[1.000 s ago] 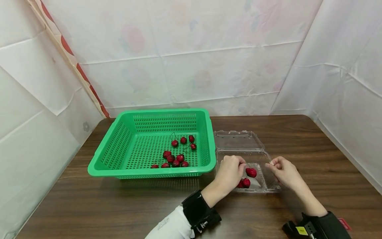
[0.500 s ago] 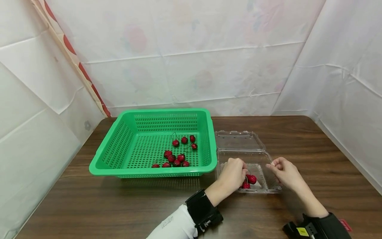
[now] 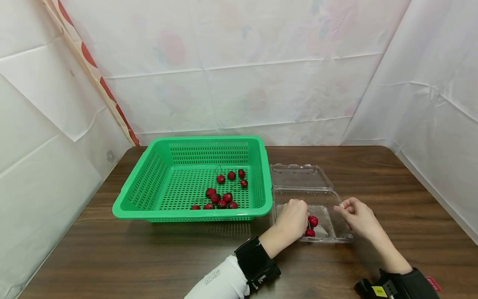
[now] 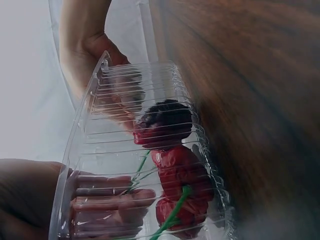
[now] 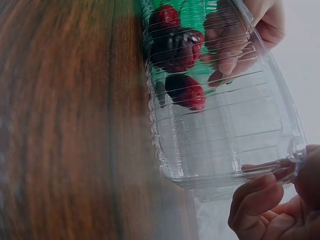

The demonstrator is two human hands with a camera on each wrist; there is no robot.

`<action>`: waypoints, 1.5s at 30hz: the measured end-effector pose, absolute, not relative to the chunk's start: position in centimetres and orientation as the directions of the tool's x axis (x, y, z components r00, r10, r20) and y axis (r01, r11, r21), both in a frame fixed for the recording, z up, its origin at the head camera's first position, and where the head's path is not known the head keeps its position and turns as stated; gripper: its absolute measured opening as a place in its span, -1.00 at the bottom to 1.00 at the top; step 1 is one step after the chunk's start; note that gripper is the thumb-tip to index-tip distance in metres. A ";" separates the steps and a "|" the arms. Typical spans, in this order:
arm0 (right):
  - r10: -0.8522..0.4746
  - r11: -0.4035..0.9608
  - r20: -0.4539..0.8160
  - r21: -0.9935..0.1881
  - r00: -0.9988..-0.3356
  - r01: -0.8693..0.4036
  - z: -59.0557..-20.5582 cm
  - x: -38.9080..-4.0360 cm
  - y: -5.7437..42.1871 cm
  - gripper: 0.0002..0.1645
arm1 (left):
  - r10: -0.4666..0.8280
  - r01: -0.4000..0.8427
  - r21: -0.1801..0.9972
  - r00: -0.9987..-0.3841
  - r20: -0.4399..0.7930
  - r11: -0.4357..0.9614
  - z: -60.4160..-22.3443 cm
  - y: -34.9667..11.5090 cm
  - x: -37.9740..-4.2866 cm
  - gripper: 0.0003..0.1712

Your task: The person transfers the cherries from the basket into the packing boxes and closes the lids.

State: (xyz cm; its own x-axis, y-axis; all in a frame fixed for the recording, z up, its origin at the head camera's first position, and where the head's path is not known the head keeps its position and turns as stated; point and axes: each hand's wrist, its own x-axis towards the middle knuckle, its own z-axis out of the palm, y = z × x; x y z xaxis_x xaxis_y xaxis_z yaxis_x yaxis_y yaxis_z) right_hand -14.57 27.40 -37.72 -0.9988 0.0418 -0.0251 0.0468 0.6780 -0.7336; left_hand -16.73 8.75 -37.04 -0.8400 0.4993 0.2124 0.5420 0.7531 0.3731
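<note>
A clear plastic clamshell box stands on the table with its lid folded back. Inside its near part lie red cherries with green stems, partly covered by my left hand. That hand reaches down into the box; in the left wrist view its curled fingers pinch a green stem beside the cherries, seen through the ribbed wall. My right hand holds the box's right rim between thumb and fingers, as the right wrist view also shows.
Left of the box stands a green perforated basket with several cherries on its right side. White sheeting hangs behind and at both sides of the brown wooden table.
My left hand has moved slightly lower and nearer in the box, and the cherries beside it have shifted. My right hand keeps its hold on the rim.
</note>
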 end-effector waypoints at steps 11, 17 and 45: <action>0.035 0.681 -0.021 -0.731 -0.999 0.039 -37.7 -14.5 27.4 -0.66 | 0.523 0.579 0.329 -0.815 0.249 0.746 -37.2 8.4 -16.7 -0.60; 0.033 0.677 -0.026 -0.735 -0.999 0.042 -37.6 -14.5 27.4 -0.67 | 0.524 0.597 0.297 -0.800 0.291 0.746 -37.0 8.0 -16.3 -0.74; 0.031 0.671 -0.021 -0.741 -0.999 0.036 -37.7 -14.6 27.4 -0.67 | 0.422 0.638 0.283 -0.719 0.552 0.717 -32.7 2.9 -14.3 -0.92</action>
State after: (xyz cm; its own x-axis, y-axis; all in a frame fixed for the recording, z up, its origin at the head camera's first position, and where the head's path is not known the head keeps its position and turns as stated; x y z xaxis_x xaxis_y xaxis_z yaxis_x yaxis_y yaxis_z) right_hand -14.57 27.43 -37.69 -0.9993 0.0310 -0.0209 0.0363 0.6709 -0.7407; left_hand -14.32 2.86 -32.74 -0.7192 0.4224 0.5516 0.6377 0.7165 0.2827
